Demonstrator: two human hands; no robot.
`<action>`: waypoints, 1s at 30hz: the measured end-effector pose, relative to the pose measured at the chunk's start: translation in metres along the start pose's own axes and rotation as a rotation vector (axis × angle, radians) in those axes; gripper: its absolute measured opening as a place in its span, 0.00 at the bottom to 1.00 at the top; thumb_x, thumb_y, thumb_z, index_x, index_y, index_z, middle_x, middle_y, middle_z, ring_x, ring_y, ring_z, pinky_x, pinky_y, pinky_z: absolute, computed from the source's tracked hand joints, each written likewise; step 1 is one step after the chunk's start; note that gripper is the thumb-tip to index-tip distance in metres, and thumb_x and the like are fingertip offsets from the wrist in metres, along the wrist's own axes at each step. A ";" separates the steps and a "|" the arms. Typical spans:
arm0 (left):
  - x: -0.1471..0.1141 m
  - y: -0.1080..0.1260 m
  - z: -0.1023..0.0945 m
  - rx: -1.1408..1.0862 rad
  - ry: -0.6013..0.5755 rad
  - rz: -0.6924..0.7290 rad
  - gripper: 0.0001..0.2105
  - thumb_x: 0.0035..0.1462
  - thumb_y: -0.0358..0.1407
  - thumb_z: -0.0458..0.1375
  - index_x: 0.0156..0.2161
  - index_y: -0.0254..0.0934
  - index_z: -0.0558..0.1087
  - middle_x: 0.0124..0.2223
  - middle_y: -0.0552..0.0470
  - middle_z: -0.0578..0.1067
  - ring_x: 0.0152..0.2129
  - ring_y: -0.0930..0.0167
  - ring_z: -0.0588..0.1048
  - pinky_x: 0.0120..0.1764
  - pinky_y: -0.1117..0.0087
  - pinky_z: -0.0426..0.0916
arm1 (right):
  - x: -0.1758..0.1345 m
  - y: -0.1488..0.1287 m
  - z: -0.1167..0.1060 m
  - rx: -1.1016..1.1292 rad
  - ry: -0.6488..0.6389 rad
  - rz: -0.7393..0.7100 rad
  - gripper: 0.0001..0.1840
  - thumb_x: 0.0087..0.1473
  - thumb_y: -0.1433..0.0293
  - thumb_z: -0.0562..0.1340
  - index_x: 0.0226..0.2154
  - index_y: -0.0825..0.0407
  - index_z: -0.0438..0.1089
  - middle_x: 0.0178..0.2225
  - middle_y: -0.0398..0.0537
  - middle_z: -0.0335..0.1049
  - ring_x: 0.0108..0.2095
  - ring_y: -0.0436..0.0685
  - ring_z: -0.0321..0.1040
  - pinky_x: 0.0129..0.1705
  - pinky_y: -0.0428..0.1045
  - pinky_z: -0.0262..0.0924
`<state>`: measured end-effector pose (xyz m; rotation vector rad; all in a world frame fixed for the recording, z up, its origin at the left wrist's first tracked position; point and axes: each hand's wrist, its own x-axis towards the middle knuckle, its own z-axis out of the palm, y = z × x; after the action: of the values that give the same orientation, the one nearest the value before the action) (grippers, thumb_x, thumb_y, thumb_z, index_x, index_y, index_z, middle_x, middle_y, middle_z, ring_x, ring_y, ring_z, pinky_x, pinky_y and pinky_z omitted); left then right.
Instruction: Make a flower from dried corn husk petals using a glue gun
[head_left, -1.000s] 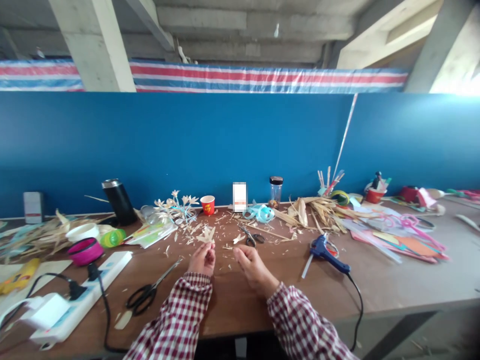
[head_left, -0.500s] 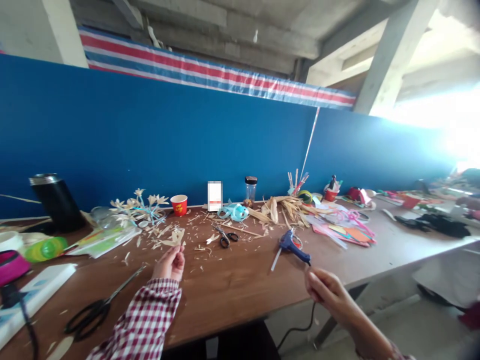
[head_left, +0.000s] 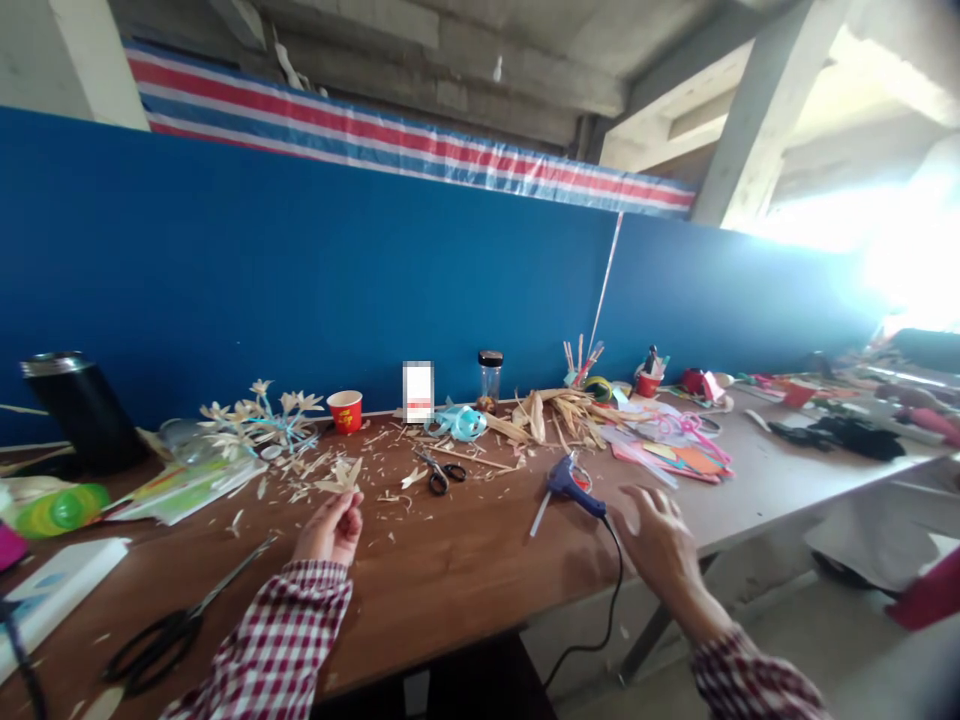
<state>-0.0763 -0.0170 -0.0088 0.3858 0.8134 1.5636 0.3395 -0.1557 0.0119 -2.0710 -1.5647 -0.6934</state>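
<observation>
My left hand (head_left: 330, 528) pinches a pale corn-husk flower (head_left: 344, 477) above the left middle of the table. Its petals spread out past my fingertips. My right hand (head_left: 660, 540) is over the table's front edge, fingers apart and holding nothing. Just left of it lies a blue hot glue gun (head_left: 574, 485) with a clear glue stick poking from it, its black cord hanging over the edge. Small scissors (head_left: 442, 474) rest on the table between my hands. Larger black-handled scissors (head_left: 161, 640) lie to the left of my left forearm.
Husk flowers on blue stems (head_left: 266, 425), a red paper cup (head_left: 346, 412), blue ribbon (head_left: 459, 423), a lidded jar (head_left: 490, 380) and dry corn husks (head_left: 555, 415) line the back. Coloured paper (head_left: 675, 450) lies right. A black flask (head_left: 82, 415) and a white power strip (head_left: 64, 590) are left.
My right hand has let go of the glue gun's cord; its fingers have spread and it has risen slightly. My left hand still holds the flower. The view has shifted a little to the right.
</observation>
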 end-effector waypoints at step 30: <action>-0.005 -0.003 0.002 0.064 -0.044 -0.028 0.05 0.50 0.21 0.58 0.28 0.30 0.73 0.24 0.50 0.74 0.13 0.82 0.68 0.14 0.85 0.65 | 0.035 -0.017 0.043 0.391 -0.136 -0.088 0.22 0.57 0.61 0.50 0.50 0.51 0.64 0.38 0.53 0.67 0.37 0.60 0.67 0.37 0.54 0.63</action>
<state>-0.0717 -0.0214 -0.0080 0.4521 0.8334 1.5013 0.3368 -0.0986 0.0015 -1.7970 -1.7149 -0.2495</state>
